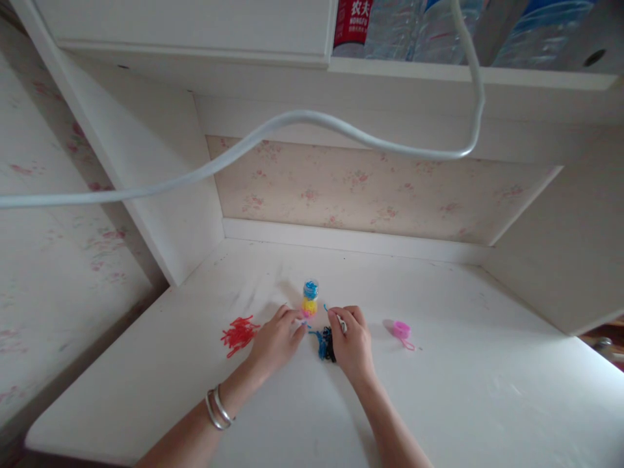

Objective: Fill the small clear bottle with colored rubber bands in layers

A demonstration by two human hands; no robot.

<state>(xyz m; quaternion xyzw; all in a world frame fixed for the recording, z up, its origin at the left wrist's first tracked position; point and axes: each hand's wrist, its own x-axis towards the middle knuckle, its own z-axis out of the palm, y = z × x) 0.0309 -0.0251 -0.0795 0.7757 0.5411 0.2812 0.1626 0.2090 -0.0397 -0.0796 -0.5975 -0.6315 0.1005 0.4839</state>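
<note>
A small clear jar (pixel 311 298) shows blue, yellow and pink layers of strands. Beside its lower end is my left hand (pixel 277 339), its thumb and forefinger a little apart; whether the fingertips touch the jar is unclear. Small blue bits show by that thumb. My right hand (pixel 351 341) pinches a short blue strand (pixel 325 307), which sticks up past the fingertips. Beneath and beside this hand lies a pile of dark blue and black strands (pixel 322 343), partly covered by it. Left of my left hand, red strands (pixel 238 335) lie in a loose heap.
A pink lid with a loop (pixel 402 330) rests on the white desk (pixel 458 390), right of my hands. A pale cable (pixel 302 117) crosses the view above. Plastic bottles (pixel 394 29) stand on the upper shelf. Side panels and a papered back wall enclose the desk.
</note>
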